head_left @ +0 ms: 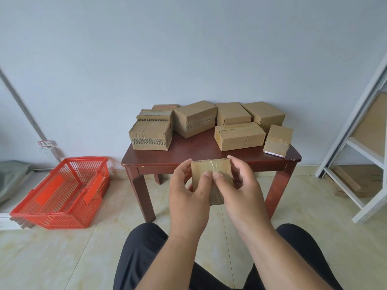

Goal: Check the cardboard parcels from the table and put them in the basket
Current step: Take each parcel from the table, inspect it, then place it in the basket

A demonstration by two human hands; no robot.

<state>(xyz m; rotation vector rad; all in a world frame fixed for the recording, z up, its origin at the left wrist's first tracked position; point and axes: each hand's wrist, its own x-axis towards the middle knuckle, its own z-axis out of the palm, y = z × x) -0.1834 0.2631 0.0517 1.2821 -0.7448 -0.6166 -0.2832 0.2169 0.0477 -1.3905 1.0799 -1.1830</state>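
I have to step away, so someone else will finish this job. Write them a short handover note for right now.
Left hand and right hand: both grip one small taped cardboard parcel, held up in front of the table.
Red plastic basket: on the floor to the left, no parcels in it.
Dark wooden table: eight brown cardboard parcels remain.
Left: finish checking this one, basket it, then the rest.

Held parcel (211,176): matt cardboard, glossy tape. Table (188,152): polished dark wood. Basket (62,193): orange plastic.
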